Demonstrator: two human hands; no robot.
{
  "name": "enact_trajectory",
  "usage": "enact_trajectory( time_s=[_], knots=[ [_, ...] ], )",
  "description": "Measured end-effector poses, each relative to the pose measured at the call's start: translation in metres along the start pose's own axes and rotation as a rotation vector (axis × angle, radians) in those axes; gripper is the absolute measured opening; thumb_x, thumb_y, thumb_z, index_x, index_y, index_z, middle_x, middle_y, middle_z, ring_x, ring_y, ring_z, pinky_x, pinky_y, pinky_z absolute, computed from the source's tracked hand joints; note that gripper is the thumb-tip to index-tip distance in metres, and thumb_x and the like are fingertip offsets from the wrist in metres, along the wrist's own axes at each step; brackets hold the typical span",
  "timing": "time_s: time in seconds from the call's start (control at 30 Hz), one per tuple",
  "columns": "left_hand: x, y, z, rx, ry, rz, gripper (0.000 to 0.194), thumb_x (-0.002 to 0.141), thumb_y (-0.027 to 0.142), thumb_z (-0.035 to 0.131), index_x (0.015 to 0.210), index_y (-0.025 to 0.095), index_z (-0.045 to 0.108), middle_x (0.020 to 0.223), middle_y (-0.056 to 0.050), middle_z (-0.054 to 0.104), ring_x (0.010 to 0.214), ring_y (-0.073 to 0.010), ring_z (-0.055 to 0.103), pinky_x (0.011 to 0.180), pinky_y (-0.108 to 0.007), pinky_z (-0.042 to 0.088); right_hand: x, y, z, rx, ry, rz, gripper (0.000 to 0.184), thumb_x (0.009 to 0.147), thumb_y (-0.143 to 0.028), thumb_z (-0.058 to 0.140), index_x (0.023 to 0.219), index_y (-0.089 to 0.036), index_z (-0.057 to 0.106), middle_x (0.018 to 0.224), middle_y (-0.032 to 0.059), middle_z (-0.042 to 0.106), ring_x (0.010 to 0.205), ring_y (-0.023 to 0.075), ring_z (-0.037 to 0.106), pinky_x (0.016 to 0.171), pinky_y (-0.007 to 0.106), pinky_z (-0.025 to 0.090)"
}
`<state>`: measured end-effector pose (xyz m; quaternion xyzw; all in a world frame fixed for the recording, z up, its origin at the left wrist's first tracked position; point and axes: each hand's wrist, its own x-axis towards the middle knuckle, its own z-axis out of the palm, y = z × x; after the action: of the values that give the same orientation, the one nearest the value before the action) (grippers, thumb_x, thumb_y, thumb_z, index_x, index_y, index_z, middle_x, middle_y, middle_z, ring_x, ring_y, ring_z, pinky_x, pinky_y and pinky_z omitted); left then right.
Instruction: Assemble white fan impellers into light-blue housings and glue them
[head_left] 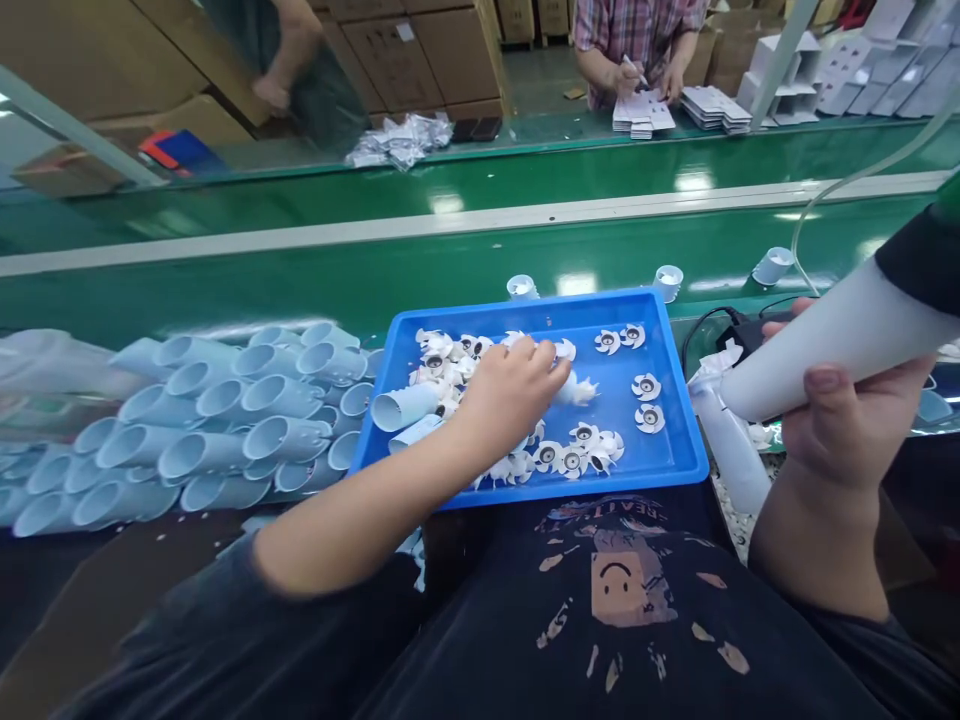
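Note:
My left hand (514, 385) reaches into a blue tray (679, 440), its fingers curled and closed. A pale, blurred piece with a white bladed end (581, 390) shows beside the fingertips; what they grip is hidden. White fan wheels (571, 460) with dark centres lie around this hand, and several more sit apart at the tray's right. Light blue tubes (405, 407) rest at the tray's left edge. My right hand (847, 420) is wrapped around a thick white cylindrical tool (832, 345) with a black band. Beneath its lower end hangs another light blue tube (731, 460).
Many light blue tubes (281, 440) are stacked at left. Several short cups (667, 283) stand behind the tray on the green surface (360, 230). A pale cable (806, 225) curves down at right. Across the line, a person (637, 50) handles white cards; another person's arm (289, 50) shows.

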<state>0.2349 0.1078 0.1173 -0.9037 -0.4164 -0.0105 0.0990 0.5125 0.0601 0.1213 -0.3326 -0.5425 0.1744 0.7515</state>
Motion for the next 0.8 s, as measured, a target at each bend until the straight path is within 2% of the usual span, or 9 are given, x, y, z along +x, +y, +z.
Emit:
enact_trajectory(
  time_s=[0.03, 0.1, 0.17, 0.27, 0.37, 0.47, 0.53, 0.63, 0.8],
  knots=[
    [0.005, 0.003, -0.005, 0.06, -0.055, -0.008, 0.023, 0.072, 0.016, 0.066, 0.094, 0.017, 0.061, 0.099, -0.013, 0.067, 0.091, -0.0306, 0.062, 0.071, -0.039, 0.048, -0.001, -0.001, 0.0, -0.006, -0.005, -0.001, 0.049, 0.067, -0.03, 0.081, 0.11, -0.037, 0.06, 0.109, -0.0022, 0.062, 0.097, 0.0172, 0.066, 0.08, 0.039, 0.06],
    [0.009, 0.005, -0.01, 0.003, -0.037, -0.041, 0.021, 0.073, 0.022, 0.067, 0.092, 0.017, 0.061, 0.093, -0.011, 0.068, 0.093, -0.0312, 0.061, 0.075, -0.041, 0.047, -0.002, -0.005, -0.001, -0.015, -0.014, 0.001, 0.053, 0.064, -0.026, 0.083, 0.11, -0.038, 0.059, 0.113, -0.0029, 0.061, 0.095, 0.0163, 0.066, 0.077, 0.036, 0.061],
    [0.005, 0.007, -0.012, -0.266, 0.068, -0.048, 0.034, 0.074, 0.029, 0.066, 0.105, 0.018, 0.057, 0.105, -0.011, 0.067, 0.1, -0.0294, 0.061, 0.081, -0.041, 0.048, -0.002, -0.012, -0.002, -0.02, -0.006, 0.047, 0.056, 0.06, -0.025, 0.084, 0.109, -0.036, 0.06, 0.108, -0.0011, 0.063, 0.087, 0.0171, 0.068, 0.071, 0.035, 0.061],
    [-0.013, 0.016, -0.006, -0.678, 0.185, 0.013, 0.052, 0.074, 0.028, 0.061, 0.123, 0.02, 0.046, 0.121, -0.011, 0.062, 0.106, -0.0255, 0.061, 0.086, -0.039, 0.05, 0.001, -0.027, 0.0, 0.022, -0.011, 0.243, 0.047, 0.058, -0.033, 0.083, 0.101, -0.025, 0.065, 0.095, 0.0051, 0.067, 0.071, 0.0207, 0.069, 0.058, 0.035, 0.059],
    [-0.028, 0.038, 0.007, -0.803, 0.213, 0.071, 0.057, 0.074, 0.034, 0.063, 0.127, 0.021, 0.044, 0.116, -0.01, 0.065, 0.098, -0.0258, 0.065, 0.085, -0.041, 0.052, 0.009, -0.044, 0.015, 0.155, -0.133, 0.46, 0.038, 0.055, -0.043, 0.082, 0.084, -0.022, 0.067, 0.082, 0.0038, 0.066, 0.062, 0.02, 0.067, 0.048, 0.032, 0.055],
    [-0.03, 0.062, 0.017, -0.916, 0.25, 0.16, 0.061, 0.076, 0.049, 0.069, 0.126, 0.023, 0.047, 0.11, -0.008, 0.069, 0.089, -0.0237, 0.067, 0.08, -0.038, 0.054, 0.017, -0.055, 0.042, 0.313, -0.286, 0.553, 0.037, 0.055, -0.048, 0.08, 0.076, -0.024, 0.061, 0.074, -0.0014, 0.06, 0.058, 0.0154, 0.063, 0.051, 0.03, 0.054],
    [-0.026, 0.072, 0.019, -1.006, 0.359, 0.213, 0.055, 0.078, 0.05, 0.069, 0.121, 0.023, 0.05, 0.109, -0.008, 0.069, 0.093, -0.0231, 0.067, 0.082, -0.036, 0.054, 0.02, -0.057, 0.059, 0.366, -0.329, 0.533, 0.042, 0.064, -0.061, 0.07, 0.077, -0.025, 0.056, 0.076, -0.0017, 0.057, 0.057, 0.0127, 0.061, 0.051, 0.028, 0.052],
    [-0.022, 0.079, 0.016, -1.073, 0.521, 0.242, 0.043, 0.08, 0.042, 0.068, 0.114, 0.021, 0.053, 0.107, -0.009, 0.068, 0.098, -0.023, 0.066, 0.086, -0.036, 0.054, 0.016, -0.057, 0.073, 0.39, -0.406, 0.508, 0.048, 0.073, -0.074, 0.055, 0.083, -0.027, 0.054, 0.082, -0.0006, 0.057, 0.061, 0.015, 0.062, 0.054, 0.031, 0.054],
    [-0.023, 0.082, 0.012, -1.134, 0.607, 0.225, 0.042, 0.079, 0.043, 0.069, 0.11, 0.02, 0.053, 0.097, -0.007, 0.067, 0.088, -0.0202, 0.066, 0.077, -0.033, 0.056, 0.002, -0.052, 0.076, 0.482, -0.391, 0.39, 0.024, 0.079, -0.055, 0.065, 0.088, -0.033, 0.062, 0.09, -0.0037, 0.061, 0.072, 0.016, 0.065, 0.061, 0.029, 0.055]
  ],
)
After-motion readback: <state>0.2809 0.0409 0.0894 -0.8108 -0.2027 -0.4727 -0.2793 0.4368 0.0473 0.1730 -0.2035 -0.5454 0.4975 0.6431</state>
